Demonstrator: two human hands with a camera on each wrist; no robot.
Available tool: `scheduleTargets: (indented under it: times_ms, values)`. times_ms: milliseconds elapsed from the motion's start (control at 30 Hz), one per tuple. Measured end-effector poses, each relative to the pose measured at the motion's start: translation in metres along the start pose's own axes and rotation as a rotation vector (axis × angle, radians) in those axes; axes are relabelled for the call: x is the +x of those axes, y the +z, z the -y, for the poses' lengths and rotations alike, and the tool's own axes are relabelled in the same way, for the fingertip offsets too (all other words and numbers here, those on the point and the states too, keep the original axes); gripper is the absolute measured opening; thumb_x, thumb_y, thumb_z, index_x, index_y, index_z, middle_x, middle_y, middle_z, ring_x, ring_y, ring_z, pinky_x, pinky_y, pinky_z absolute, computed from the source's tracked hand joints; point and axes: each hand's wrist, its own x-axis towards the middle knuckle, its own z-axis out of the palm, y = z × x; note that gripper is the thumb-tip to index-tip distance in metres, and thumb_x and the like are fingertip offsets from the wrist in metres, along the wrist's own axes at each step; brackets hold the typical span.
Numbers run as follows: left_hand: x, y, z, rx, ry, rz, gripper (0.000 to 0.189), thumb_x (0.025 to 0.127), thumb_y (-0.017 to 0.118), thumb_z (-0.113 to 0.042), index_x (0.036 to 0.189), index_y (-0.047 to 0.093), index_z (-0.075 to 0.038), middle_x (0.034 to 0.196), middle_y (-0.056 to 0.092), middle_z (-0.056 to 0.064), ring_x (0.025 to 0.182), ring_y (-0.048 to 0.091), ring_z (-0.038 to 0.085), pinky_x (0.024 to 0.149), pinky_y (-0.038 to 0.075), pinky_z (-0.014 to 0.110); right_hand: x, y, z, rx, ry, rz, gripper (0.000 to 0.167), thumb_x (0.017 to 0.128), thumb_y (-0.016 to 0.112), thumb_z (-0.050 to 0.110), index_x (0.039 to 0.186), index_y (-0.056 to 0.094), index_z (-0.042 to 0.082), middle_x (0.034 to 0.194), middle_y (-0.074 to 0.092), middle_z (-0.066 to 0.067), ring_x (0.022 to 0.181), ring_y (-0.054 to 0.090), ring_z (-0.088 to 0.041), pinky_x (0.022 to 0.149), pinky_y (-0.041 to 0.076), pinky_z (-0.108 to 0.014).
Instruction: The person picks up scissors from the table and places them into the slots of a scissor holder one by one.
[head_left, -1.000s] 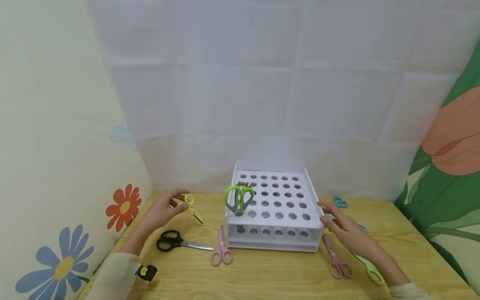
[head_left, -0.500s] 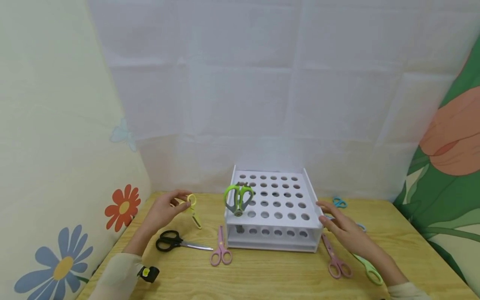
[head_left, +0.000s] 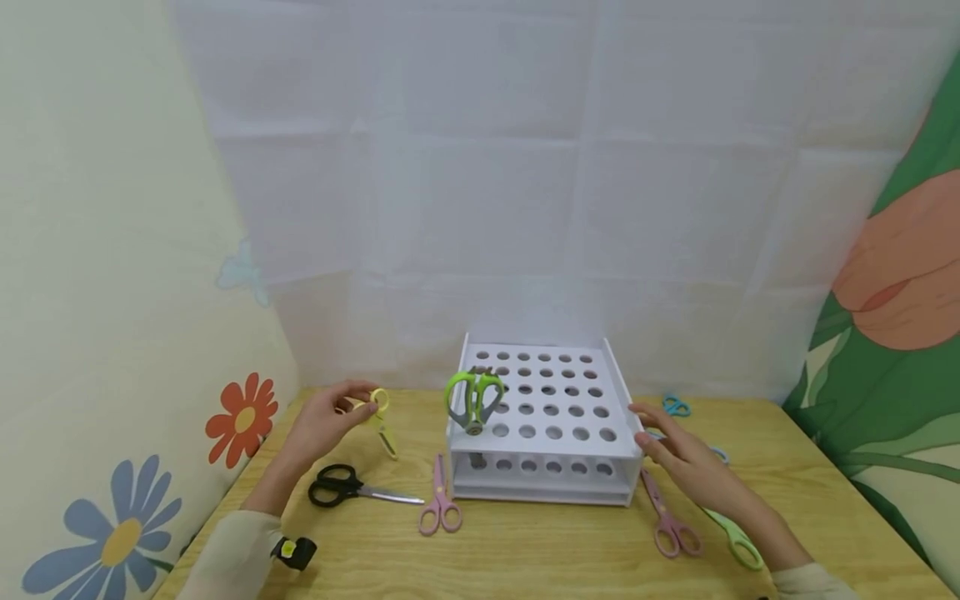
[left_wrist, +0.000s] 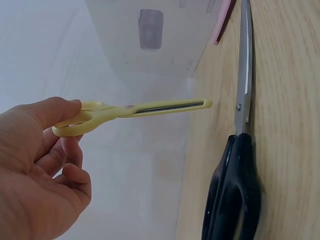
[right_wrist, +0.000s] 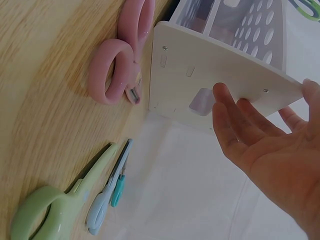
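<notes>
left hand [head_left: 322,423], lower left of frame, pinches yellow scissors [left_wrist: 116,112]; right hand [head_left: 699,468], lower right, unclenched, touches white rack [head_left: 540,450].

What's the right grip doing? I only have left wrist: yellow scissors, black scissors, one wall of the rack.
Observer: Right grip is at the right side wall of the rack.
Operator: Anything in the rack's holes? Can't see the top.
Observer: Green scissors, handles up, in the front left hole.
Operator: And on the table just right of the rack?
Observer: Pink scissors, by its front right corner.
</notes>
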Motion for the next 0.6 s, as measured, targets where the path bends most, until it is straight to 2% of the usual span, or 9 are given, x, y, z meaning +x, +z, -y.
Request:
scheduleTargets:
  times_ms: [200, 367, 467, 600]
  values:
    - [-0.001, -0.003, -0.008, -0.004, 0.016, -0.014, 0.033, 0.096, 0.073, -0.034, 0.125, 0.070, -0.018, 0.108, 0.069, 0.005, 0.084, 0.060, 0.024, 0.060, 0.049, 0.033, 0.002, 0.000, 0.001, -0.005, -0.010, -0.005, 0.046, 0.110, 0.047, 0.030, 0.154, 0.039, 0.017, 0.143, 0.051, -0.025, 0.114, 0.064, -0.032, 0.092, 0.050, -0.045]
    - [-0.002, -0.003, -0.024, -0.015, 0.049, -0.012, 0.032, 0.096, 0.073, -0.034, 0.125, 0.070, -0.021, 0.108, 0.069, 0.002, 0.080, 0.057, 0.024, 0.053, 0.044, 0.031, 0.001, 0.000, 0.002, -0.005, 0.003, -0.003, 0.047, 0.110, 0.047, 0.031, 0.154, 0.039, 0.016, 0.142, 0.051, -0.026, 0.113, 0.065, -0.032, 0.092, 0.050, -0.047]
    - [-0.003, -0.002, -0.035, 0.004, 0.092, -0.026, 0.031, 0.096, 0.074, -0.033, 0.124, 0.070, -0.022, 0.105, 0.069, -0.001, 0.078, 0.056, 0.022, 0.049, 0.041, 0.030, 0.000, 0.001, 0.001, 0.000, 0.006, -0.006, 0.047, 0.110, 0.047, 0.031, 0.154, 0.038, 0.016, 0.143, 0.050, -0.027, 0.113, 0.064, -0.032, 0.092, 0.050, -0.049]
    - [-0.003, -0.001, -0.049, 0.037, 0.167, -0.061, 0.029, 0.096, 0.074, -0.030, 0.124, 0.071, -0.024, 0.103, 0.069, -0.005, 0.076, 0.056, 0.019, 0.052, 0.043, 0.030, 0.000, 0.001, 0.000, 0.004, 0.000, -0.010, 0.047, 0.110, 0.047, 0.030, 0.154, 0.038, 0.016, 0.144, 0.049, -0.027, 0.114, 0.064, -0.032, 0.093, 0.049, -0.050]
